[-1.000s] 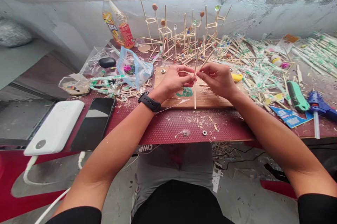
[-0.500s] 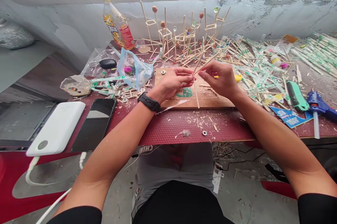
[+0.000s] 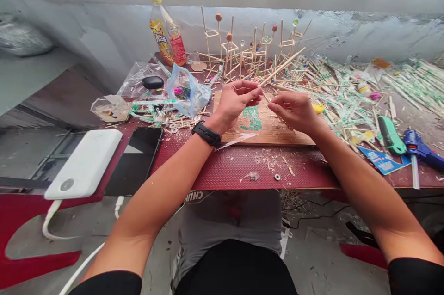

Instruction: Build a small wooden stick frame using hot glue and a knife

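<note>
Several frames [image 3: 281,31] stand built on the surface [image 3: 222,170] and wrapped sticks [image 3: 412,84] lie unused, while above the board [image 3: 232,138] the left hand [image 3: 239,101] and right hand [image 3: 293,110] have fingers pinched on thin sticks [image 3: 282,67] not visibly joined into a frame.

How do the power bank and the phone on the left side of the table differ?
The power bank is white, while the phone is black.
The power bank looks like a thick block; the phone looks much thinner.
The power bank has a small grey circle near its closer end, while the phone shows a dark, glossy screen with a pale reflection.
Both are rectangular with rounded corners and lie flat on the dark red table.
</note>
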{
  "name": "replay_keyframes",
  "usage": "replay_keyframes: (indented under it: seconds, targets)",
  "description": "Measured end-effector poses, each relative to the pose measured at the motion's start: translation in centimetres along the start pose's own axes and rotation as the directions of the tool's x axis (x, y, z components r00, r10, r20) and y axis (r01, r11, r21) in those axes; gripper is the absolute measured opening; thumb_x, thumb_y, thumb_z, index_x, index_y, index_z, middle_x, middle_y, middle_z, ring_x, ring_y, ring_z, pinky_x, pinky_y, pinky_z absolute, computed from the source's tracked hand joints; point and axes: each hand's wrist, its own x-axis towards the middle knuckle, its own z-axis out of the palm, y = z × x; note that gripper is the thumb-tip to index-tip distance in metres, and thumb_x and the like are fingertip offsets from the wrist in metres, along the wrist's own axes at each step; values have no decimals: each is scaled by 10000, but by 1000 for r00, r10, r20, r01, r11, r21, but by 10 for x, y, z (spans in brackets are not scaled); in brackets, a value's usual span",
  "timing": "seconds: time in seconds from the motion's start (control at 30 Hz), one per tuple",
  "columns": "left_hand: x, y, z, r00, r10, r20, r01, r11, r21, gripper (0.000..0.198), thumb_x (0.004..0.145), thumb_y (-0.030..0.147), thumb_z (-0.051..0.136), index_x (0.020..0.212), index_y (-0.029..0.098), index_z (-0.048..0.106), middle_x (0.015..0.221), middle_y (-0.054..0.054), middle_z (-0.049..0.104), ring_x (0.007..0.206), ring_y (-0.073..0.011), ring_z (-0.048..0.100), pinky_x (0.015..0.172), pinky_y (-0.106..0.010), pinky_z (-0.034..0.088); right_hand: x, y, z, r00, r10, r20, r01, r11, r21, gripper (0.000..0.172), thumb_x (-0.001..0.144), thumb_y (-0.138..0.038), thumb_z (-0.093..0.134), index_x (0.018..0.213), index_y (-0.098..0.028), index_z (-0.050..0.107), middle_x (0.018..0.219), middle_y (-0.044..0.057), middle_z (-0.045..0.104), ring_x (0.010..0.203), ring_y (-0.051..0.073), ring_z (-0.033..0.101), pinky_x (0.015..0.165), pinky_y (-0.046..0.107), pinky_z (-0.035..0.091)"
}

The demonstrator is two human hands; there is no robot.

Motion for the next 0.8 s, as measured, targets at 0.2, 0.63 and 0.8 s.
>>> replay_keyframes:
  seconds: [0.2,0.63,0.8]
  targets:
    - [4,-9,-2,948,295,122,-308,945,110,180,949,35,810,1039,191,809,865,8,795,804,-115,739,779,-269,604,-3,2,3,999,-39,-24,38,998,-52,277,1005,-406,718,774,-254,704,704,-10,677,618,155,554,640,379,442]
    - [3,5,-15,829,509,233,-551,672,495,194,1007,134,739,1043,251,889,1047,-42,839,972,-182,720,934,-334,570,-2,31,-72,984,41,171,38,899,-436,331,997,-516,680,804,-267,780,699,23,686,625,178,534,653,389,396]
    - [5,6,-15,814,515,269,-578,663,477,220,972,97,705,1032,216,879,1022,-57,826,951,-177,714,837,-305,559,-46,40,-159,982,183,41,-134,837,-530,362,911,-615,752,844,-264,812,742,84,723,630,183,551,714,453,432]
